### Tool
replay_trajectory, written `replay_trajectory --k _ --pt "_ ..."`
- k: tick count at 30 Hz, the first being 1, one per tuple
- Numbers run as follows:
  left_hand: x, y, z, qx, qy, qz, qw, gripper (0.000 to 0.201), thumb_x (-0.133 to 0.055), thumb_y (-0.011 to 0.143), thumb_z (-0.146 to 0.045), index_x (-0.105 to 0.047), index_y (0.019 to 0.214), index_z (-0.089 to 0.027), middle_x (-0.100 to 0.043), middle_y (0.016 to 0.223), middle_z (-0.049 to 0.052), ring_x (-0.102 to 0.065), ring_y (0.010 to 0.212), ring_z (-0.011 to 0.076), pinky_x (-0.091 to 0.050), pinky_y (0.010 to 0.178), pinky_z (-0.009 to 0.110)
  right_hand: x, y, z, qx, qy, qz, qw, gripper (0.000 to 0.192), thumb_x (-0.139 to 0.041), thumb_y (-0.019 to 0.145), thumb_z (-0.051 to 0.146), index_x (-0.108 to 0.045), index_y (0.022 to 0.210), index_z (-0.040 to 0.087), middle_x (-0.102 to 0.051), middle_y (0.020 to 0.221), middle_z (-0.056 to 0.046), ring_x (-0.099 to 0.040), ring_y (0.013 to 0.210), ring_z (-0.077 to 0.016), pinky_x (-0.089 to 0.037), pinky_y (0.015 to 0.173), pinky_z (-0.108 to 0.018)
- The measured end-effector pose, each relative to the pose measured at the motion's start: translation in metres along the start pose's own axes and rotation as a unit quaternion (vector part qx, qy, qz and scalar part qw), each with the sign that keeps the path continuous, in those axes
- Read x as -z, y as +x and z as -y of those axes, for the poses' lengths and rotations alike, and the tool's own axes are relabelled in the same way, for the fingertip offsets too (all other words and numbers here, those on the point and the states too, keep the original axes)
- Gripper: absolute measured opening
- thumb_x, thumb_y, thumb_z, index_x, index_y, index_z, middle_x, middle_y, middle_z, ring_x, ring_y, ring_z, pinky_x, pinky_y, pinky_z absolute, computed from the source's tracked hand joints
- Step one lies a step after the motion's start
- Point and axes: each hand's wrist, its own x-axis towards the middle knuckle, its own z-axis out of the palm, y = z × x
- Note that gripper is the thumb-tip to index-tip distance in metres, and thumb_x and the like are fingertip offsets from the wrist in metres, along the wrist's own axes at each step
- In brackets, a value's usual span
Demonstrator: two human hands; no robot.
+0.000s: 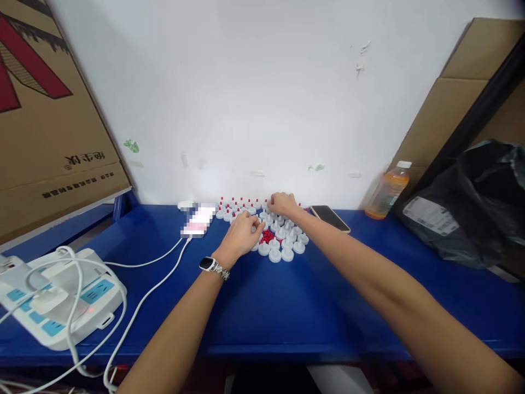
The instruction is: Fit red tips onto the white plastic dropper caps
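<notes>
White round plastic caps (283, 241), tiny red beads (268, 236) — L hand (241, 232), R hand (282, 204) fingers pinching caps.

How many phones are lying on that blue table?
2. One phone lies face up right of the white discs, by the right hand. The other, a charging phone, lies left of the left hand. None seems hidden.

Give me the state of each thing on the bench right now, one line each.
Left hand: resting on the white caps, fingers curled.
Right hand: on the far caps, grip unclear.
Red pieces: loose pile among caps.
Bottle: upright, capped.
Dark phone: flat, screen off.
Power strip: plugs inserted.
</notes>
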Motion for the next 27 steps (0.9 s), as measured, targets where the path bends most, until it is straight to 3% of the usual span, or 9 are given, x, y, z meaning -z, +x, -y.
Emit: replay_trajectory --k 4,7,10,15,19,23,25,27 --pt "0.003 0.001 0.0 -0.018 -0.002 -0.041 0.999 0.025 -0.046 0.097 -0.041 -0.058 0.093 -0.019 -0.055 0.1 0.008 -0.056 0.1 0.0247 -0.046 0.092 0.042 0.014 -0.013 0.002 0.012 0.031 -0.066 0.997 0.023 -0.045 0.093 0.028 -0.064 0.094 0.016 -0.072 0.094 -0.011 -0.063 0.096 -0.0231 -0.032 0.095 -0.039" --pt "0.007 0.002 -0.004 -0.045 -0.052 -0.093 0.993 0.032 -0.045 0.098 -0.043 -0.051 0.119 -0.02 -0.053 0.118 0.011 -0.054 0.109 0.0234 -0.045 0.098 0.042 0.024 -0.043 0.004 0.019 0.18 -0.127 0.975 0.024 -0.041 0.094 0.035 -0.058 0.085 0.02 -0.066 0.077 -0.002 -0.059 0.077 -0.0186 -0.038 0.08 -0.032" --pt "0.011 0.002 -0.009 -0.062 -0.125 -0.074 0.987 0.048 -0.05 0.096 -0.047 -0.039 0.137 -0.023 -0.052 0.128 0.011 -0.056 0.105 0.02 -0.049 0.091 0.036 0.019 -0.078 0.009 0.028 0.348 -0.121 0.929 0.028 -0.04 0.094 0.043 -0.049 0.077 0.022 -0.054 0.066 0.003 -0.052 0.066 -0.0159 -0.037 0.065 -0.027" --pt "0.01 -0.003 -0.012 -0.072 -0.193 -0.011 0.978 0.043 -0.049 0.097 -0.044 -0.042 0.133 -0.023 -0.058 0.111 0.007 -0.061 0.091 0.0159 -0.052 0.078 0.029 0.0 -0.109 0.018 0.037 0.495 -0.077 0.865 0.029 -0.041 0.093 0.046 -0.042 0.074 0.023 -0.046 0.065 0.006 -0.048 0.065 -0.0138 -0.038 0.061 -0.025" --pt "0.004 -0.01 -0.02 -0.079 -0.161 -0.034 0.983 0.036 -0.036 0.102 -0.041 -0.041 0.132 -0.021 -0.058 0.115 0.009 -0.06 0.099 0.0184 -0.05 0.091 0.036 0.001 -0.113 0.023 0.034 0.545 -0.087 0.833 0.03 -0.041 0.093 0.046 -0.043 0.073 0.023 -0.045 0.064 0.005 -0.046 0.062 -0.0133 -0.039 0.061 -0.026" --pt "0.002 -0.013 -0.032 -0.119 -0.1 -0.056 0.986 0.041 -0.034 0.103 -0.037 -0.034 0.139 -0.019 -0.053 0.127 0.014 -0.057 0.113 0.0224 -0.045 0.102 0.041 0.008 -0.117 0.027 0.043 0.62 -0.086 0.779 0.036 -0.047 0.09 0.05 -0.043 0.068 0.022 -0.038 0.06 0.005 -0.039 0.056 -0.0119 -0.036 0.056 -0.025" --pt "0.003 -0.013 -0.035 -0.142 -0.093 -0.076 0.983 0.037 -0.031 0.104 -0.034 -0.036 0.138 -0.019 -0.052 0.128 0.014 -0.054 0.118 0.0228 -0.043 0.104 0.04 0.011 -0.12 0.031 0.05 0.647 -0.068 0.758 0.038 -0.049 0.088 0.052 -0.042 0.066 0.022 -0.034 0.058 0.006 -0.034 0.053 -0.011 -0.033 0.052 -0.025" --pt "0.002 -0.012 -0.037 -0.136 -0.114 -0.095 0.98 0.034 -0.031 0.104 -0.034 -0.041 0.133 -0.02 -0.056 0.12 0.011 -0.058 0.112 0.0212 -0.045 0.1 0.038 0.013 -0.124 0.036 0.061 0.652 -0.077 0.752 0.041 -0.048 0.089 0.055 -0.041 0.064 0.022 -0.032 0.056 0.006 -0.031 0.051 -0.0107 -0.03 0.051 -0.025"
